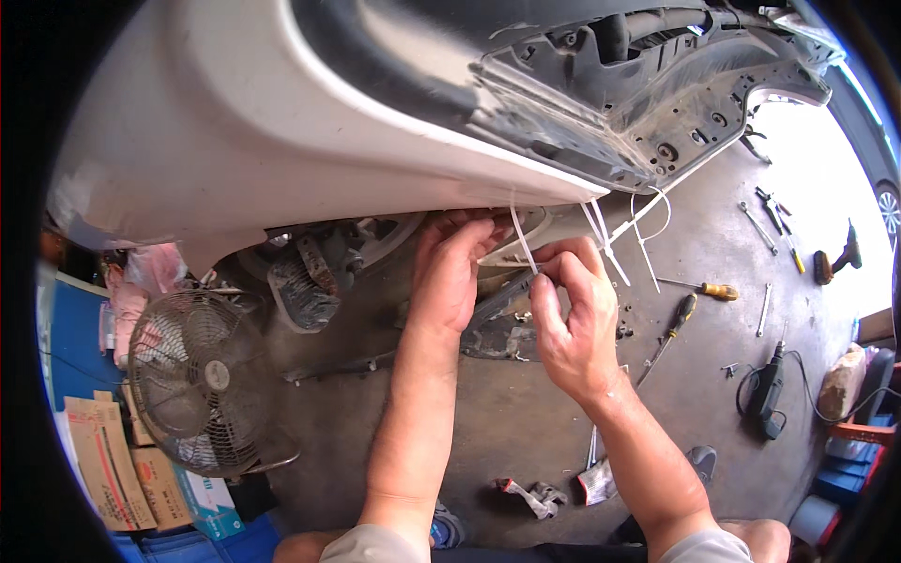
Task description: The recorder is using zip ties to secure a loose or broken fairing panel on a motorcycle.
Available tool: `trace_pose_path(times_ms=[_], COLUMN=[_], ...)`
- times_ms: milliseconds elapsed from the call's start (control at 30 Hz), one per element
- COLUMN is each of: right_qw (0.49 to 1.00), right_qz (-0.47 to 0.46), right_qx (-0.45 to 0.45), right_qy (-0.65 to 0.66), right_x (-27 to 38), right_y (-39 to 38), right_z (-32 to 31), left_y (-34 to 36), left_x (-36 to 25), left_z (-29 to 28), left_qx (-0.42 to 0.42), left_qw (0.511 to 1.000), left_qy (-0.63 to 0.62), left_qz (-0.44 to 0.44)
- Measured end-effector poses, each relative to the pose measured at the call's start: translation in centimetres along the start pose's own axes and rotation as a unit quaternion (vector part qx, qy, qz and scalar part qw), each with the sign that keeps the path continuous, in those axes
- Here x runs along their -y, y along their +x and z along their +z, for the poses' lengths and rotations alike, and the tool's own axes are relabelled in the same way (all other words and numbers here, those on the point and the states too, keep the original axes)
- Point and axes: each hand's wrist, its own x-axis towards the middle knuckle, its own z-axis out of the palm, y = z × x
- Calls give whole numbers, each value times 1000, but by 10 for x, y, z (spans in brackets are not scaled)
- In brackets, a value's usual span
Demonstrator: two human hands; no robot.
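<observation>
A white vehicle body panel [310, 150] hangs over my hands, its lower edge joined to a dusty black plastic part with holes [648, 141]. Through that edge loops a white zip tie [522, 239], and my right hand [577, 314] pinches its hanging end between thumb and bent fingers. My left hand [446, 272] is raised against the underside of the panel, left of the tie. Its fingers are curled together, with the tips partly hidden, so what they grip cannot be made out. More white zip ties [648, 239] dangle from the edge to the right.
A metal floor fan [202, 380] stands at left beside cardboard boxes [111, 464]. Screwdrivers [671, 333], wrenches [765, 310], a hammer [845, 255] and a corded drill [770, 399] lie on the floor at right. Gloves [535, 497] lie near my feet.
</observation>
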Motion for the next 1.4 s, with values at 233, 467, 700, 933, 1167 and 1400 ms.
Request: trace_pose_path(times_ms=[233, 467, 700, 933, 1167, 1400], right_qw=[999, 998, 998, 997, 997, 997], right_qz=[8, -8, 46, 54, 31, 36], right_qx=[6, -5, 0, 10, 10, 18], right_qy=[-44, -59, -49, -51, -73, -63], right_x=[6, 9, 14, 16, 16, 16], right_y=[-1, -3, -7, -8, -9, -9], right_z=[4, 8, 7, 9, 7, 6], left_y=[24, 30, 38, 27, 24, 29], left_x=[-11, -26, -17, -9, -10, 3], left_z=[-17, -11, 15, 38, 42, 32], left_qx=[121, 239, 255, 112, 123, 72], left_qw=[975, 885, 801, 815, 810, 815], left_qy=[-71, -326, -458, -523, -526, -522], left_qz=[-173, -232, -288, -221, -228, -242])
